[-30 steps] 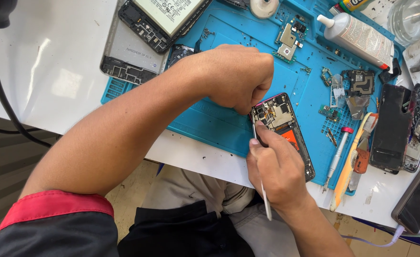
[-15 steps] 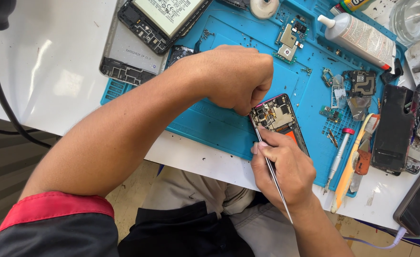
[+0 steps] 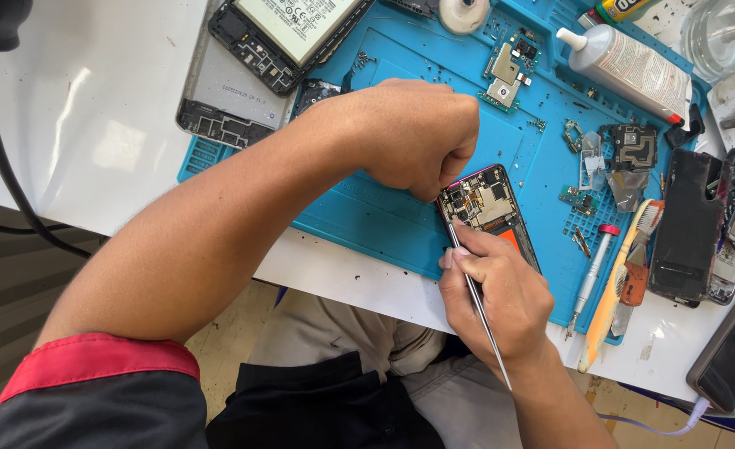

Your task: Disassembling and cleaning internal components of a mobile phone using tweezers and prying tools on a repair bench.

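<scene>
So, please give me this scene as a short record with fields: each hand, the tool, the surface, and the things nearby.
left hand: fist, pressing on top end of opened phone
right hand: holds thin metal tool, pen-like grip
tool tip: at phone's exposed inner parts
surface: blue work mat on white table
nearby: screwdriver, glue bottle, second opened phone, loose small parts

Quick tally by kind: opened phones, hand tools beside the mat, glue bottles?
Opened phones: 3 (one under the hands, one at top, one at right)
Hand tools: 2 (screwdriver, brush)
Glue bottles: 1
Total: 6
</scene>
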